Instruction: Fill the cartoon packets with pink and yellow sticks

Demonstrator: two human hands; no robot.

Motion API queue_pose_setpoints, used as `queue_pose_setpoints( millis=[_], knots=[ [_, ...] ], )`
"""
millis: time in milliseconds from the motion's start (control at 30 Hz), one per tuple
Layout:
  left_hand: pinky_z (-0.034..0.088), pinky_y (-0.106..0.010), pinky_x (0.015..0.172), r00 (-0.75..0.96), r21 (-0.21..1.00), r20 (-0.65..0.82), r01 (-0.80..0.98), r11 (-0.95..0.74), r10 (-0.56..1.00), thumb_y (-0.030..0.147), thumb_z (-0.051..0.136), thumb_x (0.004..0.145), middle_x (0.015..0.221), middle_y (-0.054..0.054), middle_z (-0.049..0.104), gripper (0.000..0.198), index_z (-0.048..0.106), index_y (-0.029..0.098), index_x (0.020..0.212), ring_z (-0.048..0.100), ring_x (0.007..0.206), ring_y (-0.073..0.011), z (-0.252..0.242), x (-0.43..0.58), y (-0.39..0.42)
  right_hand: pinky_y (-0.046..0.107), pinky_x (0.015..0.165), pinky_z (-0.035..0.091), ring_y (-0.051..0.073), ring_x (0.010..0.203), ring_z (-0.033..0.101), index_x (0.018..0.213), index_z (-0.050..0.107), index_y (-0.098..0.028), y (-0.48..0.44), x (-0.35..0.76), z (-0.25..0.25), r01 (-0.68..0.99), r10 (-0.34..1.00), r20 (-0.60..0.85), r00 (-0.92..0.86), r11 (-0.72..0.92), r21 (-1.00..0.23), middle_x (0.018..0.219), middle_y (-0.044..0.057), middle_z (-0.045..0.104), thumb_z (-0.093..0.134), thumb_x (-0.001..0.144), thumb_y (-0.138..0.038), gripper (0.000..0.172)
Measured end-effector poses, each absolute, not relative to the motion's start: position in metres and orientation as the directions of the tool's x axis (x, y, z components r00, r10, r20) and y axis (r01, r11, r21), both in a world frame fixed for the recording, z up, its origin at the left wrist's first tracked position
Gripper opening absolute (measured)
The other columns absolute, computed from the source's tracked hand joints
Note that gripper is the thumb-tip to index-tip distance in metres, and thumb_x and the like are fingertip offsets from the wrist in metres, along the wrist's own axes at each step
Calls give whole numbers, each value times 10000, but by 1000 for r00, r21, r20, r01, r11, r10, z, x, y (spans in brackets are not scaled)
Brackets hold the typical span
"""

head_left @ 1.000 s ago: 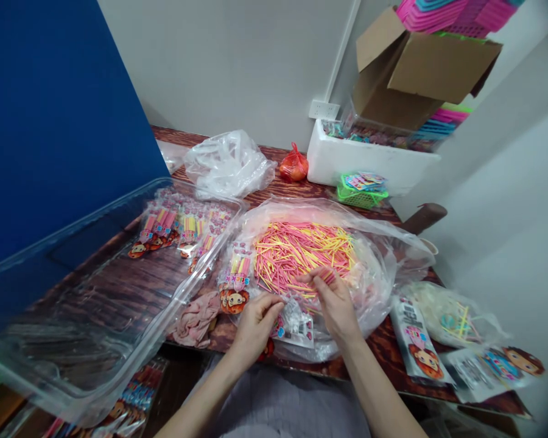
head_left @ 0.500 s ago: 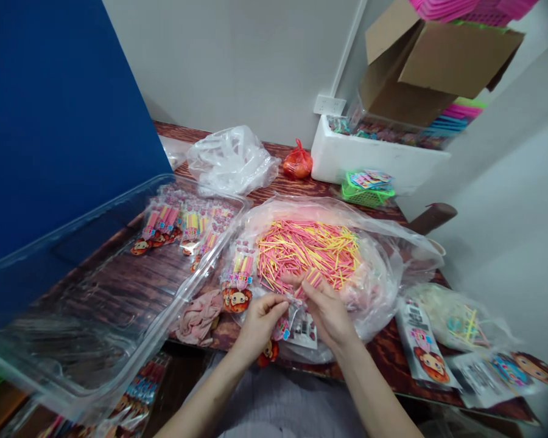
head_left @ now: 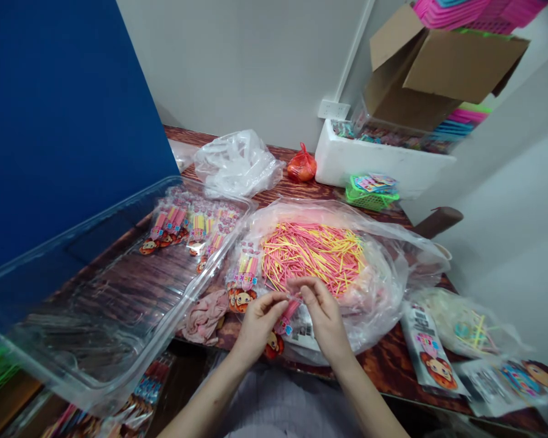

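Note:
A large clear plastic bag (head_left: 383, 243) lies open on the table, full of pink and yellow sticks (head_left: 313, 255). At its near edge, my left hand (head_left: 262, 322) pinches the top of a small clear packet (head_left: 288, 317) with pink sticks inside and a cartoon character at its lower end. Close beside it, my right hand (head_left: 322, 310) has thumb and fingers drawn together at the packet's opening; what they grip is too small to make out. Filled packets (head_left: 244, 274) lie left of the big bag.
A clear plastic bin (head_left: 132, 286) with filled packets stands at left. Behind are a white bag (head_left: 237, 161), a red bag (head_left: 301, 165), a green basket (head_left: 372, 198) and a foam box (head_left: 379, 161). A pink cloth (head_left: 205, 316) and printed bags (head_left: 432, 353) lie near the front.
The pink sticks that were in my right hand are now inside the packet. My right hand has moved to the packet's top. The view has shifted slightly.

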State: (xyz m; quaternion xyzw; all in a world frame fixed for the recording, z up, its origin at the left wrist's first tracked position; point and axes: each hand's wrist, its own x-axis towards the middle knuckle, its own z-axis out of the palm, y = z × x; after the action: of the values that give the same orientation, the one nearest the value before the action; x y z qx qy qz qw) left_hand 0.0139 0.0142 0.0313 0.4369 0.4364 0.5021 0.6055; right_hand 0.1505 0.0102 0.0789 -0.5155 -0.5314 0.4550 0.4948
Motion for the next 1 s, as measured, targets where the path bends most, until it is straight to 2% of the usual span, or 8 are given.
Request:
queue_pose_setpoints(
  millis=[133, 233, 367, 500, 633, 767, 867, 1000],
  knots=[
    [492, -293, 802, 76, 952, -123, -274, 140, 989, 348, 693, 759, 885, -44, 717, 219, 708, 167, 883, 635, 836, -186, 34, 11, 14, 325, 868, 458, 202, 978, 608, 973, 570, -240, 11, 146, 76, 155, 991, 109, 72, 97, -983, 1094, 54, 644, 509, 933, -390, 167],
    [483, -284, 804, 116, 940, -105, -312, 136, 988, 350, 699, 760, 873, -34, 710, 229, 699, 168, 898, 628, 826, -174, 38, 11, 15, 311, 826, 453, 199, 903, 603, 897, 610, -219, 12, 142, 76, 295, 991, 124, -48, 133, -946, 927, 42, 649, 489, 943, -370, 199],
    [482, -292, 805, 256, 938, -112, -293, 187, 960, 372, 700, 761, 898, -44, 707, 281, 689, 164, 949, 632, 853, -186, 45, 2, 21, 296, 811, 466, 180, 886, 609, 946, 651, -225, 19, 140, 80, 252, 973, 134, -190, 181, -951, 934, 31, 661, 480, 950, -340, 207],
    [476, -250, 697, 82, 964, -127, -223, 142, 989, 392, 702, 763, 819, -13, 677, 286, 657, 165, 931, 610, 736, -152, 47, -22, 40, 290, 748, 515, 173, 856, 650, 1074, 611, -211, 53, 158, 71, 215, 975, 155, -161, 188, -958, 958, 52, 690, 385, 979, -358, 286],
    [488, -301, 741, -163, 988, 80, 141, -57, 983, 410, 590, 844, 857, -30, 652, 268, 620, 173, 967, 602, 791, -188, 36, -43, 69, 323, 780, 499, 193, 840, 644, 946, 655, -174, 123, 190, 53, 669, 967, 245, -69, 227, -708, 879, 69, 700, 358, 955, -245, 306],
    [426, -482, 945, -178, 643, 381, 756, -122, 907, 292, 507, 877, 1125, -163, 622, 349, 582, 130, 1177, 557, 1062, -321, 14, -46, 89, 354, 943, 392, 236, 1043, 572, 993, 671, -134, 192, 209, 46, 852, 967, 239, -88, 198, -485, 1059, 148, 681, 404, 895, -99, 287],
    [414, -518, 961, -126, 483, 416, 870, -101, 900, 255, 460, 902, 1204, -199, 590, 469, 460, 92, 1342, 537, 1115, -352, 1, -45, 92, 355, 947, 362, 248, 1060, 556, 1061, 649, -95, 223, 209, 45, 928, 971, 201, -129, 189, -320, 1105, 187, 658, 397, 872, -28, 322],
    [412, -512, 984, -122, 494, 441, 860, -127, 889, 283, 468, 914, 1282, -186, 557, 526, 382, 137, 1412, 516, 1182, -345, -5, -49, 89, 358, 922, 358, 254, 1056, 549, 1084, 632, -96, 237, 202, 40, 970, 974, 153, -166, 189, -152, 1122, 187, 643, 408, 893, -47, 298]
  ],
)
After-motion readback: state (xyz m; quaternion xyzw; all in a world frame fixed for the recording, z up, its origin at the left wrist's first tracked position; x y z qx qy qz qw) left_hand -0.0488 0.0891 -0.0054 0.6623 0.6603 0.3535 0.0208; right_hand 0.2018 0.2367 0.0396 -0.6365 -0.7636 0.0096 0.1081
